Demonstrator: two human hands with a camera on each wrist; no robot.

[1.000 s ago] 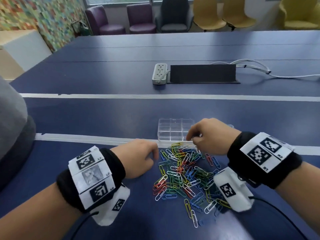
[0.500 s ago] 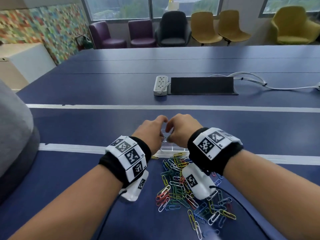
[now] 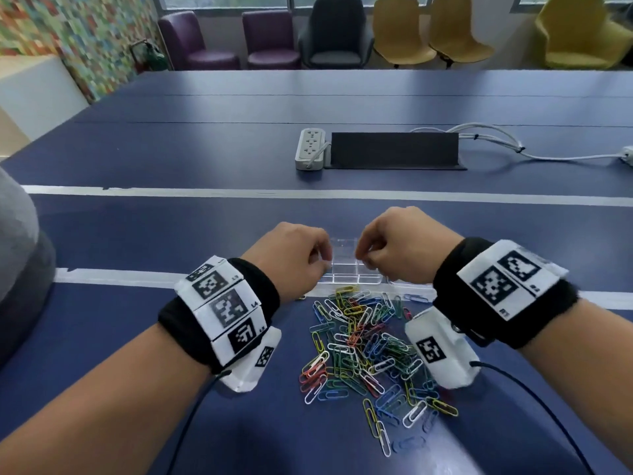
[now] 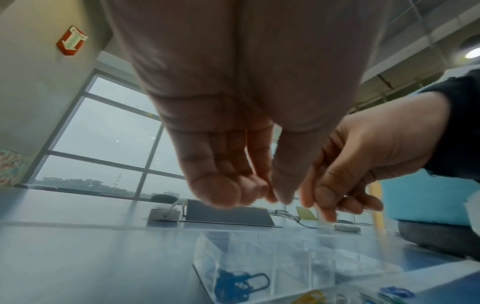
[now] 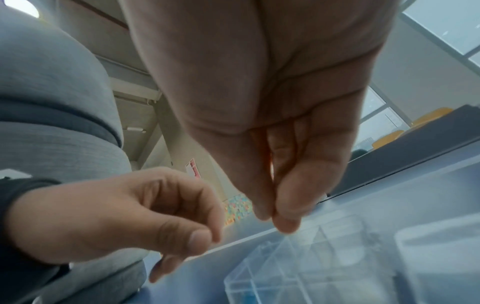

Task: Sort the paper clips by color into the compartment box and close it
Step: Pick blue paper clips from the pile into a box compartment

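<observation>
A clear compartment box (image 3: 346, 277) lies on the blue table just beyond a heap of mixed-colour paper clips (image 3: 366, 351). Both hands hover over the box, a short gap between them. My left hand (image 3: 322, 260) has its thumb and fingers drawn together, and no clip shows between them in the left wrist view (image 4: 270, 195). My right hand (image 3: 364, 257) pinches thumb to finger (image 5: 274, 218); a thin pale glint like a clip shows at its fingers (image 4: 345, 196). Blue clips (image 4: 236, 284) lie in a near compartment of the box (image 4: 298, 267).
A white power strip (image 3: 310, 149) and a black cable flap (image 3: 394, 150) sit farther back, with white cables (image 3: 496, 138) running right. A person in grey (image 3: 17, 269) is at the left edge. Chairs stand beyond the table. What looks like a clear lid (image 5: 436, 246) lies right of the box.
Both hands left the clip pile and rose over the box, close together. Since half a second ago they have drawn slightly apart above it.
</observation>
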